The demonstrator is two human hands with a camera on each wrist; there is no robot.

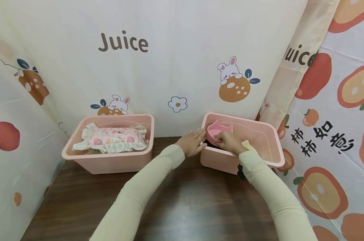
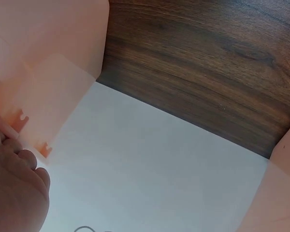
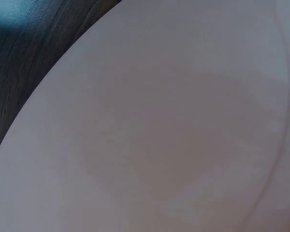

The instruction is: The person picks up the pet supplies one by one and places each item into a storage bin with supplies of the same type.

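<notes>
In the head view, the right hand (image 1: 231,142) reaches over the front rim of the right pink bin (image 1: 269,144) and pinches the near side of a pink bowl (image 1: 219,129) with pointed, ear-like peaks. This bowl is tilted inside the bin's left end, above something black (image 1: 211,144). The left hand (image 1: 191,142) rests with extended fingers against the bin's left rim. Only its fingers and palm edge show in the left wrist view. Bin wall fills most of the right wrist view, which shows neither hand nor bowl.
A pale yellow pointed edge (image 1: 247,145) shows beside the right wrist. On the left, another pink bin (image 1: 109,164) holds a frilled, printed pink cushion (image 1: 118,135). Both bins stand on a dark wooden table (image 1: 182,207), against printed curtains (image 1: 170,67).
</notes>
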